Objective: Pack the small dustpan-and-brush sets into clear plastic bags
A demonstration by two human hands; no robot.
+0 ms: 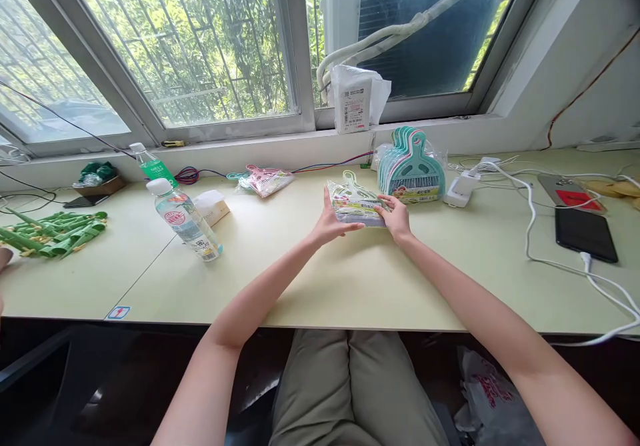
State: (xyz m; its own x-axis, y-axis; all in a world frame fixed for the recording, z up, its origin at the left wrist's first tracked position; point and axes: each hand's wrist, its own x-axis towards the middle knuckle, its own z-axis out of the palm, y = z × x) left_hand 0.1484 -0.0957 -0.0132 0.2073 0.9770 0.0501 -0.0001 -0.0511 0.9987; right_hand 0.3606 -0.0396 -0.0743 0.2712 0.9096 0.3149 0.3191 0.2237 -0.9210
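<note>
Both hands are on a small dustpan-and-brush set [357, 207] in a clear bag, low over the table in front of me. It is pale green, with a loop handle pointing away from me and a printed label across its middle. My left hand [331, 221] holds its left side, fingers upright along the edge and thumb stretched across the near side. At the right edge, my right hand [394, 215] grips it between thumb and fingers. Just behind and to the right stands a row of several similar dustpan sets [414, 166], upright and tightly lined up.
Left of my hands are a clear bottle [185, 223], a green-labelled bottle [153, 165], a tissue pack [213, 206] and pink bagged dustpan sets [267, 181]. Green strips [60, 233] lie far left. A power strip [461, 189], white cables and a black phone [585, 233] occupy the right.
</note>
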